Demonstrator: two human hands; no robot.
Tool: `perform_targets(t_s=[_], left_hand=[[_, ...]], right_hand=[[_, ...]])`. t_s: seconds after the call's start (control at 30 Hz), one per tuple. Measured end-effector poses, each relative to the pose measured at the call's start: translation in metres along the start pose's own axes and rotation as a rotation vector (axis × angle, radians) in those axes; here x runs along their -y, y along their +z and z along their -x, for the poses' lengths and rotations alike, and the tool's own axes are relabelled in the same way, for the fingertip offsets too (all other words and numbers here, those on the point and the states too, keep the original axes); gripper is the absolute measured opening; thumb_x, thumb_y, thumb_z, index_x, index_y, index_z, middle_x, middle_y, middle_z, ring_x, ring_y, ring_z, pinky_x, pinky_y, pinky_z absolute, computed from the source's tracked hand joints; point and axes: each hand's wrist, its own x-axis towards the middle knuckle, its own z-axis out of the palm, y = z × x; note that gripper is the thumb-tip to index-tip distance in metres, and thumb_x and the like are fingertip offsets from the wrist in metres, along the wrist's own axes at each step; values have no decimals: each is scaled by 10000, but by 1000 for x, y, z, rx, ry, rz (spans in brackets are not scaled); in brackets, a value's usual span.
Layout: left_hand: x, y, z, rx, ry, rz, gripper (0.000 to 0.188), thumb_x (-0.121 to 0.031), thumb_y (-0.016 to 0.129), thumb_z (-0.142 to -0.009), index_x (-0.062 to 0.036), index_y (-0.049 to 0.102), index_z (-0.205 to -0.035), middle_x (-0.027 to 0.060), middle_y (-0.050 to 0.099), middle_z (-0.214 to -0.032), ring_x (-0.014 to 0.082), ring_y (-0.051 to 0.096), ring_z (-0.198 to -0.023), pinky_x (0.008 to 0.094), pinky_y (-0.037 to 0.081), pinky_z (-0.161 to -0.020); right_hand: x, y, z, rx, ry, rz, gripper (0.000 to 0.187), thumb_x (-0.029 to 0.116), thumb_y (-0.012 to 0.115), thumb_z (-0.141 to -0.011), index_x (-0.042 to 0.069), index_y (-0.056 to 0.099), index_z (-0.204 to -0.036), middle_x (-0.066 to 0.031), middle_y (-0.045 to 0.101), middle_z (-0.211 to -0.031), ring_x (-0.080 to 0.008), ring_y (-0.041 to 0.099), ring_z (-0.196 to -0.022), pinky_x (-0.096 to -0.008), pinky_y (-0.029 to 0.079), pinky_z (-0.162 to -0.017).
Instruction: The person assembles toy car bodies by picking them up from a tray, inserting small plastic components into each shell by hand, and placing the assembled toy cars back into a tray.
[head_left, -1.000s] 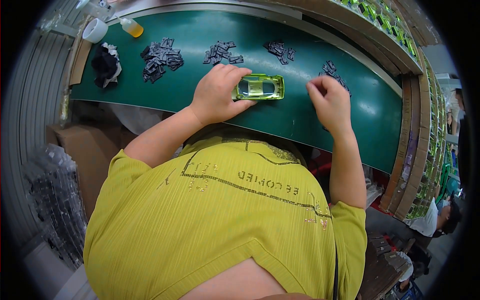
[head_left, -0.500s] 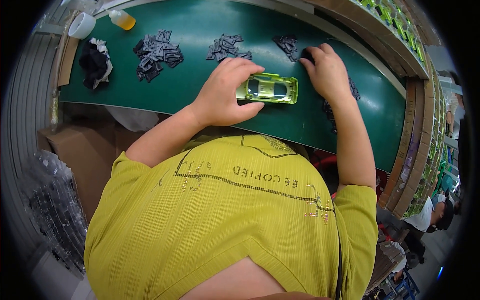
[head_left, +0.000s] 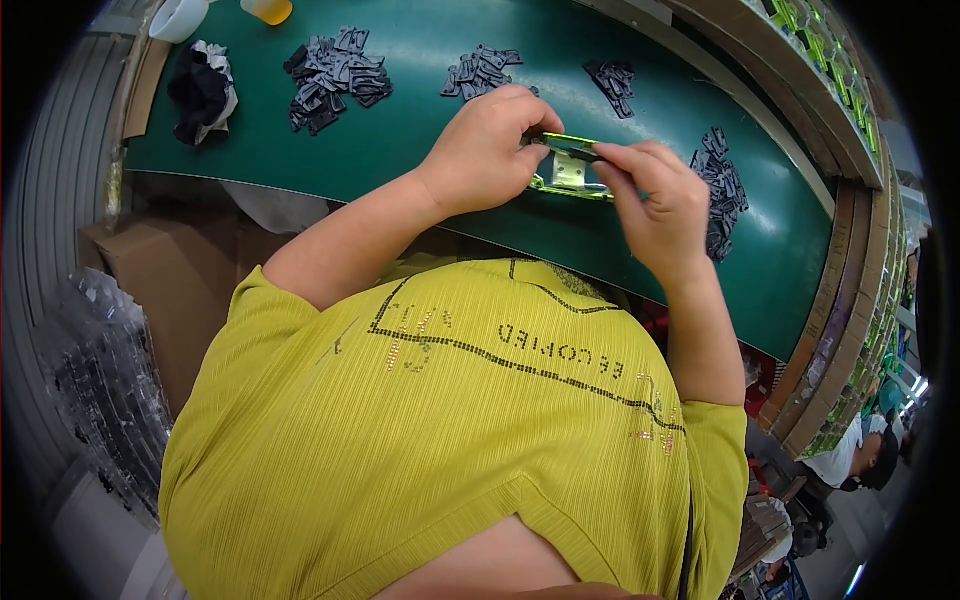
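My left hand [head_left: 487, 150] grips one end of a shiny lime-green toy car body [head_left: 569, 172], which is tipped so that its hollow underside shows. Between the thumb and finger of my right hand [head_left: 662, 200] is a small dark plastic part [head_left: 580, 155], held at the upper edge of the body. Its exact seat there is too small to make out. Nearest to my right hand lies a pile of black plastic parts [head_left: 722, 190]. Beyond my hands are a small pile of dark parts [head_left: 613, 86] and a grey pile [head_left: 482, 73].
A larger heap of grey parts [head_left: 338, 80] lies left on the green table [head_left: 400, 140]. Further left are a black-and-white cloth [head_left: 203, 95], a white cup [head_left: 180, 18] and a bottle of orange liquid [head_left: 268, 10]. Cardboard trays of green bodies [head_left: 825, 70] border the right side.
My right hand has come from the far dark pile to the car body, bringing a small dark part. My left hand has lifted and tipped the body from roof up to underside showing.
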Motion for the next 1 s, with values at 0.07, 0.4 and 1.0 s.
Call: perform_targets(t_s=[0.07,0.4,1.0], left_hand=[[-1,0,-1,10,-10,32,195,4,704,-803,-6,668,-994,109,629,-933,237,649,-860,331,537,-788],[0,-1,-8,58,-153,112,205,-18,738,-800,-4,692,-1000,100,665,-934,197,663,-859,316,542,-790],[2,2,-11,-23,-45,-16,163,-80,752,-753,-14,732,-900,106,683,-834,199,682,-754,306,557,-702]], right_hand=[[-5,14,0,-45,-52,112,76,64,735,-826,76,737,-902,-78,665,-805,-256,650,-662,-338,517,-582],[-3,21,-5,-51,-48,211,68,70,737,-797,86,737,-863,-66,657,-760,-261,658,-682,-364,529,-599],[-2,34,-5,-124,-47,197,79,67,759,-763,68,689,-801,-80,652,-748,-272,643,-677,-367,528,-620]])
